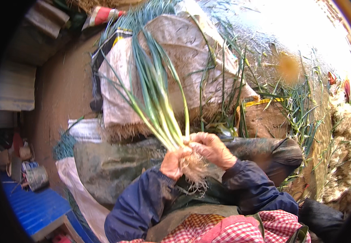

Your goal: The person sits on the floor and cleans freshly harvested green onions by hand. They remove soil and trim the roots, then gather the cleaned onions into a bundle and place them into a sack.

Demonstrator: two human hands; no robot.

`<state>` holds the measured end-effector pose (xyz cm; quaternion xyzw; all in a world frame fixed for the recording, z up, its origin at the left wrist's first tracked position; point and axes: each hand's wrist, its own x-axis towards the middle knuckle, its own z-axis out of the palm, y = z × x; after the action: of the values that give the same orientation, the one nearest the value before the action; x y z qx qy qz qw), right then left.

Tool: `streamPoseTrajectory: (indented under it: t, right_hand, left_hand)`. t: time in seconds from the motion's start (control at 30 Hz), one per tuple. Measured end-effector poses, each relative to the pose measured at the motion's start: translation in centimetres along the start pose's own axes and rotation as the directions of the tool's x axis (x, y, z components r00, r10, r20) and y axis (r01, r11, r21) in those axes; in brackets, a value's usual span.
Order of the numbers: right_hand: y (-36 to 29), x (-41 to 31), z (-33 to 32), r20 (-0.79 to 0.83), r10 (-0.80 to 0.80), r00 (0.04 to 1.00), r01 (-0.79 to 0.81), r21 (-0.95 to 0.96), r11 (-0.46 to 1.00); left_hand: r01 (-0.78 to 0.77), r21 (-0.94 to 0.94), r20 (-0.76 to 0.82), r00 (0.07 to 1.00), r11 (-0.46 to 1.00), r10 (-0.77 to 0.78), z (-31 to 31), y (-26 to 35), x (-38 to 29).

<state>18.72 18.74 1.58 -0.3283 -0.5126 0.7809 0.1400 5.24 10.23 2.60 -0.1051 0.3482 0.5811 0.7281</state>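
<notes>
A bunch of green onions [160,112] is held above my lap, its long leaves pointing away from me and its pale roots [193,168] hanging towards me. My left hand [174,162] is closed around the lower stems, just above the roots. Bent over the same stem bases from the right, my right hand [213,148] has its fingertips on one stalk that stands slightly apart from the others. The inner fingers of both hands are partly hidden by the stems and roots.
Beyond my knees lies a dirty woven sack [178,51], with more green onions [148,15] behind it. Loose leaves [303,106] litter the ground at right, beside a heap of pale, root-like material [342,152]. A blue corrugated surface [35,200] and a bucket [36,177] are at lower left.
</notes>
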Motion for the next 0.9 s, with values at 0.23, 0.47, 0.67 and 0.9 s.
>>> streamPoseTrajectory:
  t: [0.23,0.47,0.67,0.9]
  right_hand:
    - [1.6,3.7,-5.8,-0.251,-0.185,0.95,0.04,-0.492,0.87]
    - [-1.6,17.9,-10.1,0.304,-0.493,0.815,0.18,-0.942,-0.282]
    - [-2.1,15.8,-15.9,0.223,-0.075,0.972,0.174,-0.896,-0.407]
    - [-4.0,-0.7,-30.1,-0.552,0.546,0.63,-0.105,-0.758,-0.644]
  left_hand:
    - [-0.304,-0.248,0.202,0.912,0.92,0.356,-0.4,2.2,-3.6]
    - [-0.225,0.015,-0.13,0.966,0.974,0.225,-2.7,4.0,-1.8]
    - [-0.165,0.164,-0.189,0.962,0.972,0.195,-2.9,3.1,-1.5]
    - [-0.024,0.044,-0.166,0.986,0.999,0.031,-4.7,3.1,-0.8]
